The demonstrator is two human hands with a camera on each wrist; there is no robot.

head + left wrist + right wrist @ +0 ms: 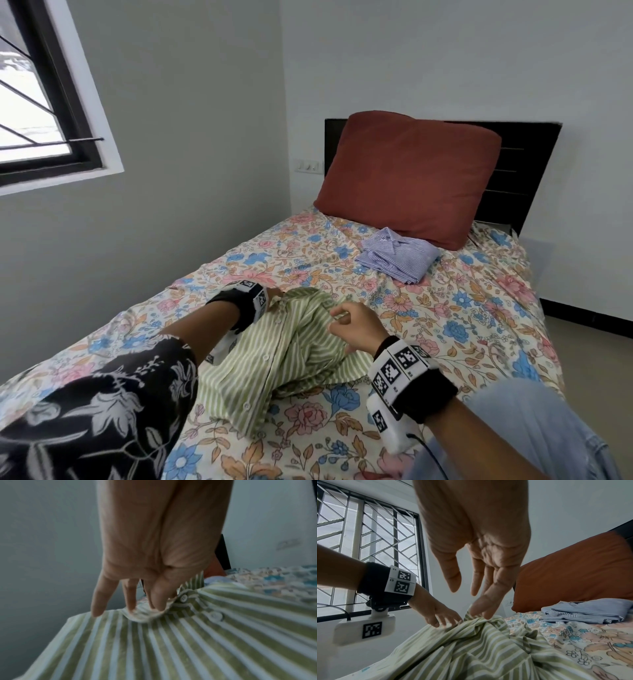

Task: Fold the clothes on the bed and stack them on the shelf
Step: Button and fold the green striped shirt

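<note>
**Floral-sheet bed, green shirt mid-handling**

Bed with floral sheet against grey walls; green-and-white striped shirt lies crumpled on its near half, buttons visible along the placket.

Left hand is at the shirt's far edge: thumb and a finger pinch a bunched bit of fabric next to a button, other fingers extended down, little fingertip touching the cloth. Head view hides most of that hand behind the wrist band, so only the left wrist view shows the pinch.

Right hand is over the shirt's upper fold. Right wrist view shows fingers straight and loose, tips touching or just above the fabric (can't tell which), nothing gripped. In the head view the same hand looks loosely curled.

Folded blue striped shirt sits further up the bed, just in front of the rust-red pillow, which leans on the dark headboard. Barred window on the left wall.
</note>
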